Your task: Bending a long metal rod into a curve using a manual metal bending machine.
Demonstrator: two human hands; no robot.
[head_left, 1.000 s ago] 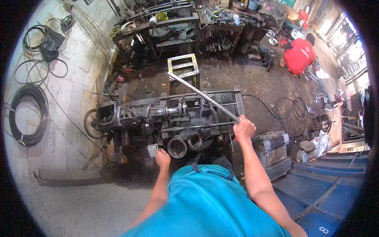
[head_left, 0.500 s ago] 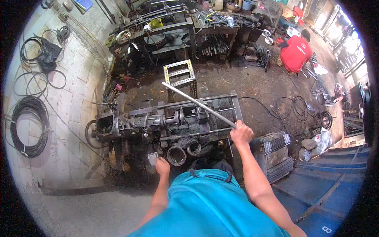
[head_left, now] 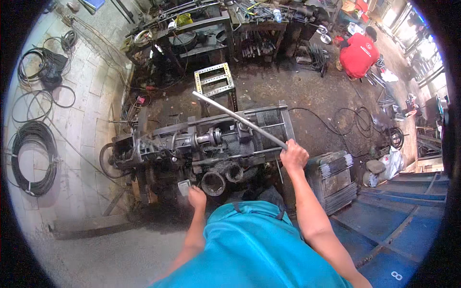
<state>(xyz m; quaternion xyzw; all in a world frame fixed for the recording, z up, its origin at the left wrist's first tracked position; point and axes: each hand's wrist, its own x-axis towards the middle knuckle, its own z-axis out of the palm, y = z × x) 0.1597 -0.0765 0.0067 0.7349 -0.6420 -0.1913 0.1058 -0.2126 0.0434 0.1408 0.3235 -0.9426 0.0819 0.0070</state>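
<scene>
My right hand is closed around the near end of a long grey metal rod. The rod slants up and left over the machine, its far end in front of a perforated metal stool. Below it stands a greasy machine with guide bars, a central shaft and a handwheel at its left. My left hand is low at the machine's near side, fingers closed at a small pale rectangular piece, whose kind I cannot make out. Beside that hand is a round metal ring.
Stacked metal rods lie to my right, beside blue metal sheets. A black cable loops over the floor. A person in a red shirt crouches at the far right. Cable coils lie on the left; a tool-covered workbench stands behind.
The whole view has shifted slightly, with the scene a little higher in the picture. Both hands keep their grips, and the rod stays at about the same slant over the machine.
</scene>
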